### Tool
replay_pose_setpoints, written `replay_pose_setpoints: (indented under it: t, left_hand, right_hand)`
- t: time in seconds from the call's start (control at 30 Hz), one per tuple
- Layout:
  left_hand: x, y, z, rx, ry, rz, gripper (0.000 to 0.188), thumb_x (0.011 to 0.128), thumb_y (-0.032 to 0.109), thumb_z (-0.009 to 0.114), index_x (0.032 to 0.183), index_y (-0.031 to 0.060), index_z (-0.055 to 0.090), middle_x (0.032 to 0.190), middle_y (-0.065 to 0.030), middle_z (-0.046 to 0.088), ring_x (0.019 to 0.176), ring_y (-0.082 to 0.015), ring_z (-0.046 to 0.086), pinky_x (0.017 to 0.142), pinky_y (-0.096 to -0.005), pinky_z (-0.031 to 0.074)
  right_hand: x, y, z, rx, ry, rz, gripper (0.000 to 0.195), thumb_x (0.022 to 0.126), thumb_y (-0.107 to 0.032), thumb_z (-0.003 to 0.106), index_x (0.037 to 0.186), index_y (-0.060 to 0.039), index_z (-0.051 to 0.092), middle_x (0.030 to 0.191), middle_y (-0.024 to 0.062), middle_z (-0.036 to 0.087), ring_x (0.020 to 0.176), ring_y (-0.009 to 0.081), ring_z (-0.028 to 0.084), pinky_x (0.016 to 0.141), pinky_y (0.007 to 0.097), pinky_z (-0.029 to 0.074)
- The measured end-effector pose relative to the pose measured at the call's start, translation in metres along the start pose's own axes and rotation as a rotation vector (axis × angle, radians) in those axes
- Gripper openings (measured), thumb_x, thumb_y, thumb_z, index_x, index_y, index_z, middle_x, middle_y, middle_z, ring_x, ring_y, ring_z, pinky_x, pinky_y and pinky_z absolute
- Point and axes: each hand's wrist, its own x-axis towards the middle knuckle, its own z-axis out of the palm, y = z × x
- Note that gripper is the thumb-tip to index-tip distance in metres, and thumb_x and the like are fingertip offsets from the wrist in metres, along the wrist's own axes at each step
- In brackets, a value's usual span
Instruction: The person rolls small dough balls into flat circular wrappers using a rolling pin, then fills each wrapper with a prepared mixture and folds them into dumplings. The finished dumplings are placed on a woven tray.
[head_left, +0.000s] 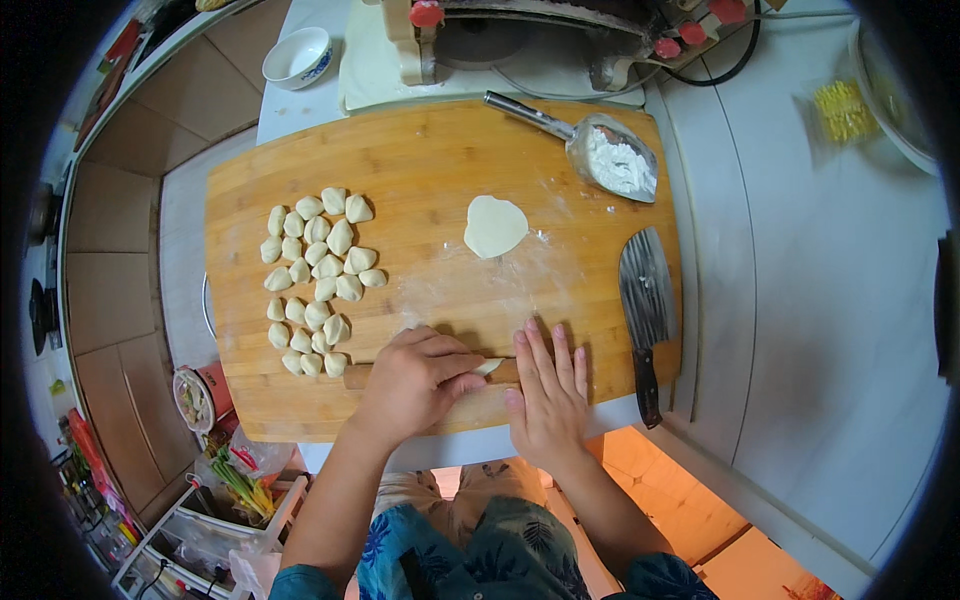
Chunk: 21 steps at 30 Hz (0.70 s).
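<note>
A wooden rolling pin (360, 376) lies across the near part of a wooden cutting board (420, 157). My left hand (420, 375) pinches a small piece of dough (489, 367) at the pin, its underside hidden. My right hand (551, 390) rests flat with fingers extended over the pin's right part, gripping nothing. Beyond the hands, a flattened round of dough (495, 226) lies on the board among traces of flour. Several small dough pieces (328, 266) sit in loose rows at the board's left.
A cleaver (646, 289) lies along the board's right side, its handle past the near edge. Behind it is a metal-handled scoop (577, 154) of white flour (619, 166). A white bowl (298, 58) stands beyond the board; a machine with red knobs (426, 13) stands at the back.
</note>
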Motion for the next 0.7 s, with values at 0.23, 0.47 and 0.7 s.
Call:
replay_pose_setpoints:
  t: [0.23, 0.47, 0.7]
  left_hand:
    - [0.008, -0.003, 0.0, 0.076, -0.073, 0.066, 0.012, 0.078, 0.006, 0.075, 0.085, 0.0024, 0.066, 0.084, -0.0112, 0.068, 0.077, -0.0317, 0.064, 0.068, -0.0393, 0.052]
    - [0.023, -0.004, 0.004, 0.023, -0.073, -0.191, 0.009, 0.086, 0.008, 0.068, 0.087, 0.0009, 0.062, 0.081, -0.0157, 0.064, 0.074, -0.0379, 0.061, 0.068, -0.0436, 0.05]
    - [0.031, 0.016, -0.009, 0.013, -0.246, -0.322, 0.016, 0.082, 0.013, 0.075, 0.093, 0.0025, 0.069, 0.078, -0.0154, 0.066, 0.067, -0.031, 0.063, 0.062, -0.04, 0.051]
  right_hand:
    - [0.005, 0.002, 0.0, -0.005, 0.032, -0.016, 0.061, 0.097, -0.031, 0.045, 0.151, -0.0053, 0.037, 0.161, 0.0083, 0.03, 0.15, 0.0324, 0.022, 0.121, 0.0496, 0.01]
    - [0.008, 0.003, 0.0, 0.003, 0.033, -0.011, 0.06, 0.098, -0.031, 0.045, 0.152, -0.0071, 0.037, 0.161, 0.0078, 0.03, 0.15, 0.032, 0.022, 0.121, 0.0497, 0.011]
    - [-0.003, 0.003, 0.004, -0.003, 0.014, -0.008, 0.061, 0.098, -0.033, 0.046, 0.153, -0.0086, 0.037, 0.162, 0.0067, 0.028, 0.15, 0.0311, 0.021, 0.121, 0.0495, 0.009]
